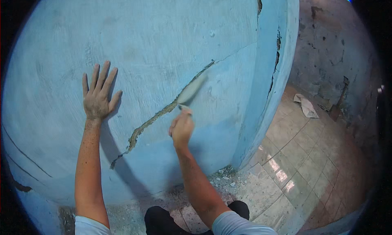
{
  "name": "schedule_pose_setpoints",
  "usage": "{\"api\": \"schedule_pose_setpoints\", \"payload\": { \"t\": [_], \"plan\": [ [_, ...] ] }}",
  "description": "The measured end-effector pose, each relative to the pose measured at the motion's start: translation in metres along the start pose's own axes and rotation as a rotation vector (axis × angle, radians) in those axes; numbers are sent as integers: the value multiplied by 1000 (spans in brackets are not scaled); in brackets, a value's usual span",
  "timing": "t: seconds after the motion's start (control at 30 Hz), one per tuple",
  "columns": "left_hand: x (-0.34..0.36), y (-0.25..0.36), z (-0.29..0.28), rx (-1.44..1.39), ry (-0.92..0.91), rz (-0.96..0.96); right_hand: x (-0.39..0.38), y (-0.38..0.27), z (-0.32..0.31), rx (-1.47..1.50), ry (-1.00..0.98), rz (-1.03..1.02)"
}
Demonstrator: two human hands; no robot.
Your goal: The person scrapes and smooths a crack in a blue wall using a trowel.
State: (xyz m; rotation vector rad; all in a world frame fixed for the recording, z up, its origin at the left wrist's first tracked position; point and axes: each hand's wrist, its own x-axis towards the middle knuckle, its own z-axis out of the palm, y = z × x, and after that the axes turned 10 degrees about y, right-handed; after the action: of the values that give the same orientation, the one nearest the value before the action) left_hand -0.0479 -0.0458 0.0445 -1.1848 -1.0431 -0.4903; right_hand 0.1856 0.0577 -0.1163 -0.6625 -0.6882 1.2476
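A pale blue plastered wall [212, 124] carries a long jagged diagonal crack [147, 123] with rough grey material inside. My left hand [99, 95] lies on the wall left of the crack, fingers spread. My right hand [181, 126] grips the handle of a metal trowel [192, 88], whose motion-blurred blade lies along the upper part of the crack; whether it touches the wall I cannot tell. More cracks [277, 59] run down the wall's right edge.
A tiled floor [300, 153] extends to the right, with a crumpled white scrap [308, 107] beside a stained back wall [330, 47]. Plaster rubble [228, 177] lies at the blue wall's foot. My dark-clothed knees show at the lower edge.
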Motion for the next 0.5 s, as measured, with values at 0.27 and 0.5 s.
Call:
{"api": "schedule_pose_setpoints", "payload": {
  "t": [0.27,0.5],
  "plan": [
    [-6,-6,-5,-13,-30,-25,-4,-24,-35,25,-34,-440],
    [-1,-3,-5,-25,-49,-48,4,11,-5,-272,-58,-615]
  ]
}}
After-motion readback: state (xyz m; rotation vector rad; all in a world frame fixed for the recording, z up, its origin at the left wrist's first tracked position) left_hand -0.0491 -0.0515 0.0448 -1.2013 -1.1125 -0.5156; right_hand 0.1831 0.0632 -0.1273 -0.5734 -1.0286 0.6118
